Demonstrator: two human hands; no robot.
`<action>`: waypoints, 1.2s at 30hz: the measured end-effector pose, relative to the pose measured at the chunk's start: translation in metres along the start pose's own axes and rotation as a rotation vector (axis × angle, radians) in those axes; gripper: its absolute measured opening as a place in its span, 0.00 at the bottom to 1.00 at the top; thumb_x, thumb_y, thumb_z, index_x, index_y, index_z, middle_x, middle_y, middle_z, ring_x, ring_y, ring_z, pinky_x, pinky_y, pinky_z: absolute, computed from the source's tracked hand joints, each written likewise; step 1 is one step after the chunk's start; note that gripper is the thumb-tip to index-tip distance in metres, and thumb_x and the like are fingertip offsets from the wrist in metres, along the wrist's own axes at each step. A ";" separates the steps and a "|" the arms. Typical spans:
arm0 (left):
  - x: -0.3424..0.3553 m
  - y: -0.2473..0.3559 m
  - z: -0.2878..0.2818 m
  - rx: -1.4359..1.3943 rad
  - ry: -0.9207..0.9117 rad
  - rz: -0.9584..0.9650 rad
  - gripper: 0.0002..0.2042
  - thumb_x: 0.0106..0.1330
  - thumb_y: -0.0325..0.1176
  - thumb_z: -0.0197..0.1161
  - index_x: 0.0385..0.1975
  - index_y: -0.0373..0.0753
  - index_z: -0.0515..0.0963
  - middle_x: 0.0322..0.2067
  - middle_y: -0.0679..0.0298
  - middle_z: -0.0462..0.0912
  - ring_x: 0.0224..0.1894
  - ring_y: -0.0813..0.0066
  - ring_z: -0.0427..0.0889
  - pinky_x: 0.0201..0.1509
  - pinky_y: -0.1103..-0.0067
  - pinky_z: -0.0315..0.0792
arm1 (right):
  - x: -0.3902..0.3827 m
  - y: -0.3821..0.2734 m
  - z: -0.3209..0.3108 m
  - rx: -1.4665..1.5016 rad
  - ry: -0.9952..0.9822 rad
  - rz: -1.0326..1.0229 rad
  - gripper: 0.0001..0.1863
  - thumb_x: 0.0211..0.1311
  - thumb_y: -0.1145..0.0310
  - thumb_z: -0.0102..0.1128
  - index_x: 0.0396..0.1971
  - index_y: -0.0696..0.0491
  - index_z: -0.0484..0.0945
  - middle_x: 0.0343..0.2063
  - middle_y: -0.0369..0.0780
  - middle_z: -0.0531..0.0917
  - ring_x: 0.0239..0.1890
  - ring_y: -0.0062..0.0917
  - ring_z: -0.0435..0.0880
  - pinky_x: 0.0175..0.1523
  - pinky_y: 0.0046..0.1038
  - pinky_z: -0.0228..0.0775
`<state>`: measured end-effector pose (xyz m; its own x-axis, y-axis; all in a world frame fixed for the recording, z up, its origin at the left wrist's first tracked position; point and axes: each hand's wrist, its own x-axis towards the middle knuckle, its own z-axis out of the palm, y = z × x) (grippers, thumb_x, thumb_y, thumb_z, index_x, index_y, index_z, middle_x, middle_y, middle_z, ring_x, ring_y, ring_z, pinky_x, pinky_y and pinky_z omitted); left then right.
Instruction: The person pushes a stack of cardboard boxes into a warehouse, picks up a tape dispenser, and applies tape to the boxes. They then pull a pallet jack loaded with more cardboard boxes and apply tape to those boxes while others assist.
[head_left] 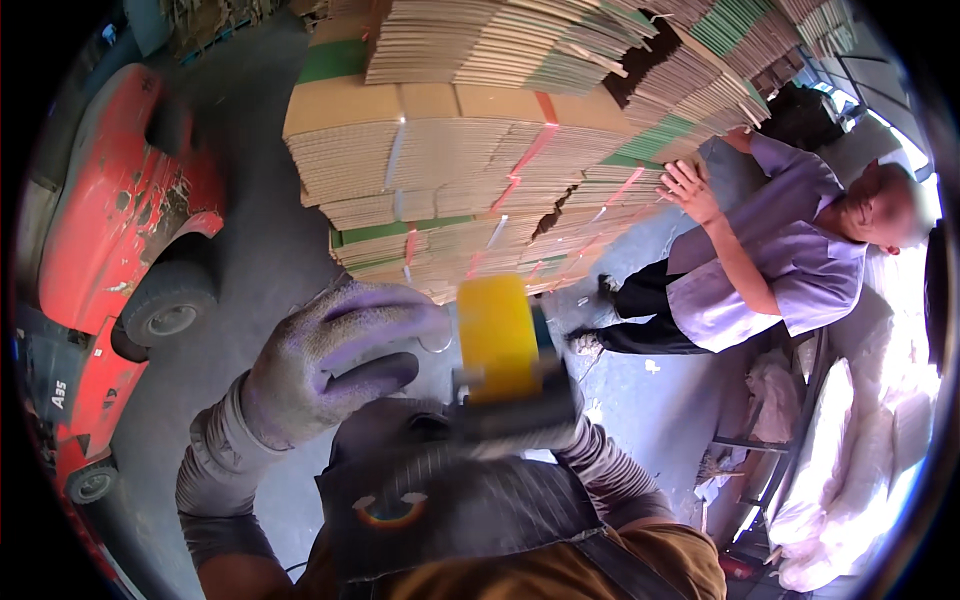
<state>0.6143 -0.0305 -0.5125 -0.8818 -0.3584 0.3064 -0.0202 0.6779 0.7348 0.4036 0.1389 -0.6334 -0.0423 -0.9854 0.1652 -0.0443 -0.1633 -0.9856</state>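
My left hand (pixel 340 345), in a grey and purple glove, is raised before my chest. Its fingers reach to the right and the thumb stands apart below them, with nothing gripped between. A thin pale curved line (pixel 437 346) shows by its fingertips; I cannot make out what it is. A blurred yellow-and-black device (pixel 498 340), blocky in shape, is held up right of it. Behind that device my right hand is mostly hidden, at the end of my grey-sleeved right forearm (pixel 615 465). Beyond both hands rises a tall stack of flattened cardboard boxes (pixel 450 150), bundled with straps.
A co-worker (pixel 770 235) in a lilac shirt stands at the right, hands against the stack. To the left is a red forklift (pixel 100 240) with worn paint. Long white wrapped bundles (pixel 850 450) lie beside a dark metal frame (pixel 760 445) at the lower right.
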 end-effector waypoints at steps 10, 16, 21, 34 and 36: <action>0.020 0.004 0.017 -0.167 0.011 -0.067 0.27 0.54 0.36 0.69 0.53 0.31 0.72 0.51 0.54 0.73 0.51 0.66 0.75 0.54 0.74 0.71 | 0.000 0.018 0.003 1.156 0.035 -0.229 0.49 0.39 0.58 0.77 0.60 0.58 0.60 0.46 0.45 0.80 0.50 0.36 0.79 0.59 0.39 0.67; 0.031 0.021 0.031 -0.514 -0.227 -0.257 0.39 0.52 0.47 0.70 0.60 0.28 0.63 0.52 0.52 0.72 0.56 0.62 0.72 0.59 0.71 0.67 | 0.003 0.010 0.003 1.062 0.038 -0.150 0.47 0.40 0.58 0.76 0.60 0.59 0.61 0.46 0.46 0.79 0.49 0.36 0.80 0.58 0.39 0.68; 0.023 0.023 0.034 -0.439 -0.077 -0.139 0.36 0.51 0.44 0.71 0.57 0.30 0.66 0.49 0.53 0.74 0.54 0.64 0.74 0.58 0.73 0.68 | 0.005 0.004 -0.002 0.977 0.023 -0.079 0.45 0.42 0.58 0.75 0.59 0.59 0.61 0.46 0.46 0.79 0.49 0.37 0.80 0.57 0.39 0.69; 0.005 0.011 0.019 -0.797 -0.147 -0.655 0.11 0.65 0.37 0.58 0.29 0.34 0.74 0.28 0.67 0.74 0.28 0.82 0.72 0.31 0.81 0.68 | -0.009 -0.031 -0.035 0.587 -0.126 0.401 0.41 0.45 0.58 0.73 0.58 0.60 0.63 0.46 0.47 0.78 0.48 0.37 0.80 0.55 0.38 0.71; 0.007 0.022 0.018 -0.690 -0.180 -0.694 0.11 0.67 0.38 0.56 0.32 0.34 0.75 0.26 0.67 0.74 0.25 0.82 0.72 0.30 0.82 0.67 | 0.003 -0.036 -0.038 -0.065 -0.250 -0.236 0.32 0.49 0.66 0.68 0.54 0.62 0.68 0.46 0.49 0.78 0.47 0.38 0.81 0.57 0.38 0.69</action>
<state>0.5990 -0.0066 -0.5044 -0.8376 -0.3931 -0.3794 -0.3308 -0.1876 0.9249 0.3671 0.1433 -0.5957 0.2217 -0.9038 0.3660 -0.0879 -0.3924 -0.9156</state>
